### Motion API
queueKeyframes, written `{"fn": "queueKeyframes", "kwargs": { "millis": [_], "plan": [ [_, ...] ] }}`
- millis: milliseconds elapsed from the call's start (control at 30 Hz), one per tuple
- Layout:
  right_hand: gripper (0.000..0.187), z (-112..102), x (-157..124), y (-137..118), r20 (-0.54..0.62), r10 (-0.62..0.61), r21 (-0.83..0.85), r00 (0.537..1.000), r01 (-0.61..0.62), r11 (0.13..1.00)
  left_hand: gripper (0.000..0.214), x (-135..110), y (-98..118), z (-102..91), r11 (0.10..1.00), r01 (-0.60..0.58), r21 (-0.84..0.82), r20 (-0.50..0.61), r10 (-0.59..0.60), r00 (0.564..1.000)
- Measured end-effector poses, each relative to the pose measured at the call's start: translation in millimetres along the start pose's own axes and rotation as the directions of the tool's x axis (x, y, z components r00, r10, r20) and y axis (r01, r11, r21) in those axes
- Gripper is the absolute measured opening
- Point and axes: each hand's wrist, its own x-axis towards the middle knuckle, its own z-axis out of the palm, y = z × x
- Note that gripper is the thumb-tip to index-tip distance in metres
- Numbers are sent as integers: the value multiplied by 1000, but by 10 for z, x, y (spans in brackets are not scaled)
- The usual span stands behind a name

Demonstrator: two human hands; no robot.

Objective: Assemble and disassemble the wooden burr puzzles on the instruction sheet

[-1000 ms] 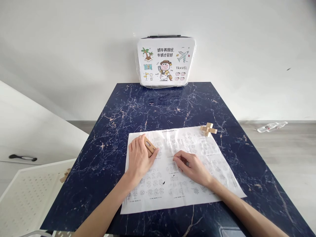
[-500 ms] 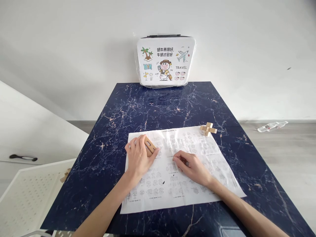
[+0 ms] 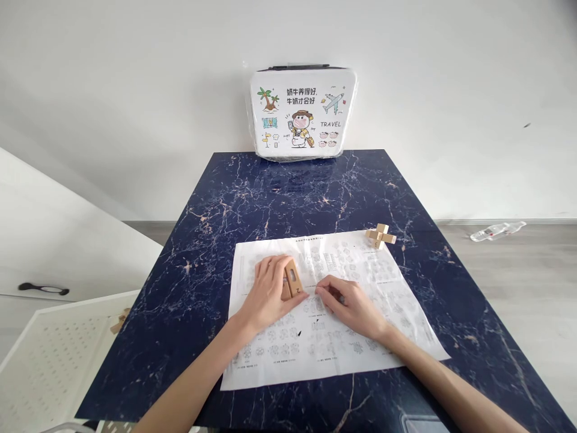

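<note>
My left hand (image 3: 269, 288) grips a wooden puzzle block (image 3: 294, 278) with an oval slot and a dark mark on its face, fingers over the far side and thumb along the near edge. Most of the block lies hidden under the palm. To its right, my right hand (image 3: 349, 305) rests on a printed sheet (image 3: 270, 376), its fingers curled in. A dark bit shows inside that curl, too small to name. Small diagrams cover the white sheet under both hands. At the sheet's far right corner sits a cross-shaped wooden puzzle (image 3: 381, 236), apart from either hand.
A white cartoon-printed case (image 3: 304, 114) in plastic wrap stands against the wall at the far edge of the blue marble-patterned table (image 3: 288, 210). Left of the table is a white perforated basket (image 3: 54, 355) with wooden pieces (image 3: 119, 320) in it. Clear plastic (image 3: 497, 231) lies on the floor at right.
My left hand has moved right and slightly toward me with the wooden block, which has turned more upright in view. My right hand has stayed in place.
</note>
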Motion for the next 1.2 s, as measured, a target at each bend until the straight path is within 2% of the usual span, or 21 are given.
{"fn": "queueKeyframes", "kwargs": {
  "millis": [133,333,467,633,700,933,1200],
  "plan": [
    [31,5,2,-11,-15,-2,-7,1000,2,1000,88,-3,41,-8,991,-86,-106,119,99,988],
    [23,26,-8,-5,-18,-43,-23,999,43,999,95,13,74,-31,988,-119,-102,134,133,982],
    [16,48,-28,5,-23,-124,-59,992,123,991,100,16,35,-117,984,-128,-123,169,148,974],
    [18,76,-52,41,4,-231,-153,973,229,961,118,37,-78,-296,988,-31,-149,228,65,971],
    [20,83,-56,60,14,-243,-170,970,242,955,120,47,-106,-352,989,-31,-147,245,67,967],
    [26,95,-54,111,42,-273,-213,961,276,937,111,7,-204,-463,991,-30,-128,292,66,954],
    [27,126,-58,112,58,-280,-333,958,283,899,108,-112,-399,-573,991,65,-121,258,-32,966]
  ]
}}
